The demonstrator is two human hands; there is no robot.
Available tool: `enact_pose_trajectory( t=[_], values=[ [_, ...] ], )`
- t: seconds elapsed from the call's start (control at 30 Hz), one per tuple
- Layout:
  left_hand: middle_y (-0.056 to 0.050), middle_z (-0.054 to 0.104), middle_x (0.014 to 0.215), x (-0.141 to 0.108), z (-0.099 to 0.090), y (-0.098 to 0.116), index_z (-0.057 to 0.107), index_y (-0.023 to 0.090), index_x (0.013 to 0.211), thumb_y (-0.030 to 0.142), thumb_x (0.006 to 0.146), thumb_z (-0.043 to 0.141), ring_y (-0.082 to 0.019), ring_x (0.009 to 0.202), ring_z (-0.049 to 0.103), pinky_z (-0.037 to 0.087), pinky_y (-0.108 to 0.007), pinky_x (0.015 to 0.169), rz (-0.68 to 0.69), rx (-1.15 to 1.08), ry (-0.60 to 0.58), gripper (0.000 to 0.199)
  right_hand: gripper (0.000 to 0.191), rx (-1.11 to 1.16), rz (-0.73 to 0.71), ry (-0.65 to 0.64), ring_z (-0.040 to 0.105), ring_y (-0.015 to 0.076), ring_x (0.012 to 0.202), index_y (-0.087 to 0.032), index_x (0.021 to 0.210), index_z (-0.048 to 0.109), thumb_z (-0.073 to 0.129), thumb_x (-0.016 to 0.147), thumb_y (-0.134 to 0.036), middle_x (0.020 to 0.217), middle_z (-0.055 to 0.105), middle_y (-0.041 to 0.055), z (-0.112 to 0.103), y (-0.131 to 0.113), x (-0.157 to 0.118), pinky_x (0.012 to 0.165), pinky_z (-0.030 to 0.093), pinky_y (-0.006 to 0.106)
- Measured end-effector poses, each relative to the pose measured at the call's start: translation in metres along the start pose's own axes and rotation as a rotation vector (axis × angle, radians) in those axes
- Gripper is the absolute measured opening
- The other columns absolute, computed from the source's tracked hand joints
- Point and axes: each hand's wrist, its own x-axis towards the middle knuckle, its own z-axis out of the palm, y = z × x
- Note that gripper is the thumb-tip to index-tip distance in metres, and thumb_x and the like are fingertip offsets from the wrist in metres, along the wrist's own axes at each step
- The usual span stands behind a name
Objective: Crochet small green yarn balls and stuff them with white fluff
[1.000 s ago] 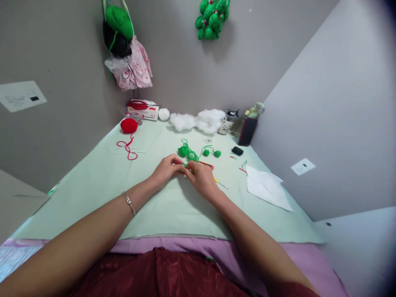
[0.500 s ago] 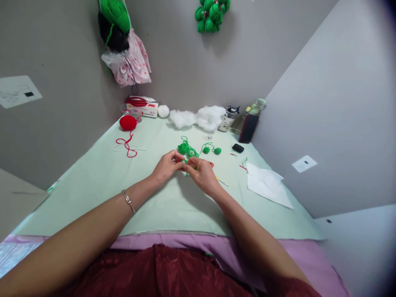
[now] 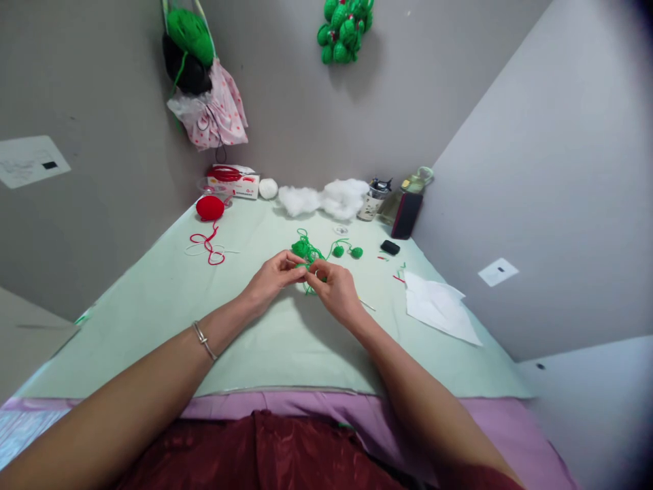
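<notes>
Head view: left hand (image 3: 273, 278) and right hand (image 3: 334, 289) fingertips pinched together on green yarn (image 3: 307, 253), close for fine work above pale green table (image 3: 168, 292).

Your left hand (image 3: 273, 278) and right hand (image 3: 334, 289) meet fingertip to fingertip over the pale green table (image 3: 153, 306), both pinching a bit of green yarn (image 3: 307, 273). Just beyond your fingers lies a tangle of green yarn (image 3: 303, 248) with two small green balls (image 3: 347, 252) beside it. A red yarn ball (image 3: 210, 207) sits far left with a loose red strand (image 3: 208, 246) near it. White stuffing (image 3: 326, 199) lies along the wall, and white paper (image 3: 439, 309) lies to your right.
</notes>
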Motion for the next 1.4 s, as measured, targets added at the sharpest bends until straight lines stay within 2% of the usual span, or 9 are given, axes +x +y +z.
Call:
enact_pose_trajectory(
  t=[0.2,0.3,0.43,0.6,0.77,0.97,1.13,1.4],
  values=[
    [0.002,0.067,0.071,0.009,0.002,-0.012,0.065,0.017,0.075,0.021,0.062,0.080,-0.014,0.070,0.062,0.051,-0.028,0.071,0.014,0.059,0.092,0.020,0.010,-0.088,-0.034,-0.057,0.049,0.0146,0.059,-0.021,0.076,0.057,0.059,0.085,-0.017,0.067,0.062,-0.0013,0.014,-0.002,-0.006,0.060,0.030,0.025],
    [0.004,0.065,0.066,0.013,0.002,-0.016,0.063,0.017,0.071,0.017,0.059,0.077,-0.013,0.066,0.059,0.048,-0.026,0.065,0.001,0.077,0.126,0.018,0.009,-0.141,-0.035,-0.068,0.050,0.0160,0.060,-0.020,0.078,0.059,0.060,0.087,-0.017,0.068,0.065,0.0010,0.021,0.000,-0.005,0.060,0.027,0.026],
    [0.002,0.066,0.070,0.010,0.001,-0.014,0.061,0.018,0.072,0.020,0.063,0.075,-0.014,0.067,0.063,0.052,-0.029,0.069,-0.044,0.044,0.098,0.017,0.012,-0.188,-0.053,-0.070,0.052,0.0167,0.061,-0.021,0.077,0.062,0.063,0.089,-0.018,0.067,0.065,0.0012,0.019,0.003,-0.001,0.062,0.025,0.027],
    [-0.002,0.071,0.080,0.002,0.000,0.000,0.065,0.018,0.078,0.022,0.069,0.074,-0.017,0.076,0.068,0.057,-0.035,0.079,-0.072,0.002,0.013,0.014,0.011,-0.160,-0.064,-0.059,0.052,0.0152,0.061,-0.022,0.078,0.066,0.066,0.088,-0.022,0.065,0.063,-0.0015,0.003,0.001,-0.001,0.063,0.029,0.026],
    [-0.004,0.072,0.090,-0.001,-0.002,0.012,0.071,0.018,0.090,0.026,0.072,0.076,-0.019,0.086,0.069,0.056,-0.038,0.088,-0.035,0.033,-0.046,0.020,0.021,-0.040,-0.023,-0.052,0.043,0.0124,0.054,-0.021,0.073,0.063,0.062,0.091,-0.032,0.055,0.051,-0.0056,-0.008,0.000,-0.003,0.057,0.030,0.024],
    [0.001,0.066,0.076,0.000,0.006,0.006,0.064,0.019,0.079,0.025,0.066,0.079,-0.017,0.075,0.062,0.052,-0.032,0.076,0.086,0.155,0.043,0.021,0.025,0.104,-0.046,-0.089,0.043,0.0114,0.056,-0.020,0.068,0.056,0.059,0.089,-0.032,0.059,0.053,-0.0049,-0.008,-0.003,-0.005,0.058,0.030,0.025],
    [0.003,0.061,0.078,-0.005,0.012,0.001,0.059,0.021,0.081,0.029,0.072,0.077,-0.016,0.076,0.058,0.048,-0.030,0.072,0.179,0.235,0.122,0.021,0.028,0.104,0.012,-0.060,0.041,0.0114,0.052,-0.020,0.066,0.057,0.056,0.090,-0.036,0.055,0.048,-0.0055,-0.005,0.000,-0.001,0.053,0.030,0.025],
    [0.000,0.064,0.083,-0.008,0.009,0.009,0.060,0.020,0.083,0.032,0.075,0.075,-0.018,0.085,0.064,0.052,-0.032,0.080,0.173,0.203,0.047,0.021,0.026,-0.100,-0.028,0.048,0.045,0.0137,0.056,-0.022,0.065,0.054,0.059,0.090,-0.029,0.057,0.054,-0.0024,-0.002,0.000,-0.003,0.060,0.028,0.027]
  ],
)
